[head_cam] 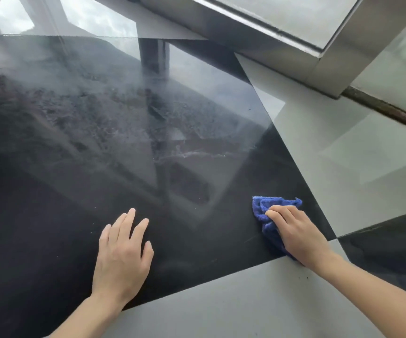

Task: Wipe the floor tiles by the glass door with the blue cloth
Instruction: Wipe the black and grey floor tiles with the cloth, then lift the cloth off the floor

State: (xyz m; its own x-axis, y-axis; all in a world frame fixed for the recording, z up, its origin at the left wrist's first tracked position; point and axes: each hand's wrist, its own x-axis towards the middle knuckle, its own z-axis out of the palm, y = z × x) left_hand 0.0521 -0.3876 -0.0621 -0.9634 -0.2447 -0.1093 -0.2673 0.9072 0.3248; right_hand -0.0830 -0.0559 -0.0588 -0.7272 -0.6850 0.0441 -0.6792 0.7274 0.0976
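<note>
- Our right hand (297,236) presses the bunched blue cloth (269,213) flat-fingered onto the black tile (124,154).
- Our left hand (121,254), left of the cloth, lies open on the tile, holding nothing.

Two bare hands, left hand (121,259) and right hand (297,234), on bare forearms; no sleeves, rings, watch or gloves visible; short, unpainted fingernails.
</note>
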